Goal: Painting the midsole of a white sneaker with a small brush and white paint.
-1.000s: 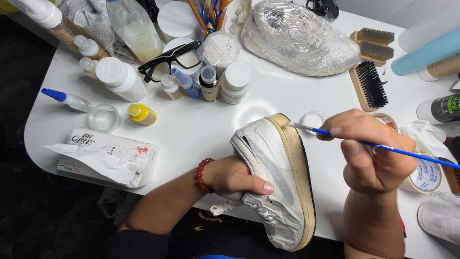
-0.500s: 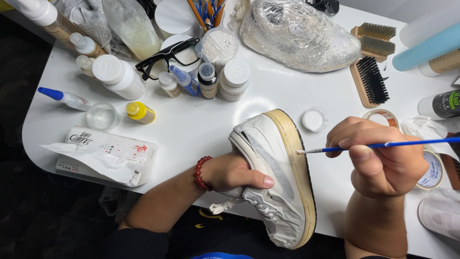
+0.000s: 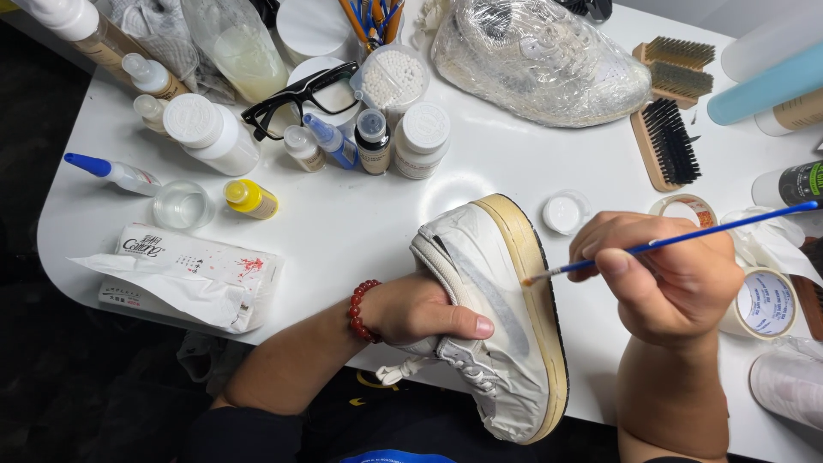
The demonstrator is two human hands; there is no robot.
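A white table (image 3: 360, 223) carries a plastic-wrapped shoe (image 3: 540, 60) at its far edge and, near the front edge, a white sneaker (image 3: 493, 317) tipped on its side with its yellowed sole rim facing up. The left hand (image 3: 420, 313) is pushed inside the sneaker's opening, thumb clamped over the upper, steadying it. The right hand (image 3: 673, 279) pinches a thin blue-handled paintbrush (image 3: 677, 240), its tip touching the sole rim, near a small white lid (image 3: 566, 212).
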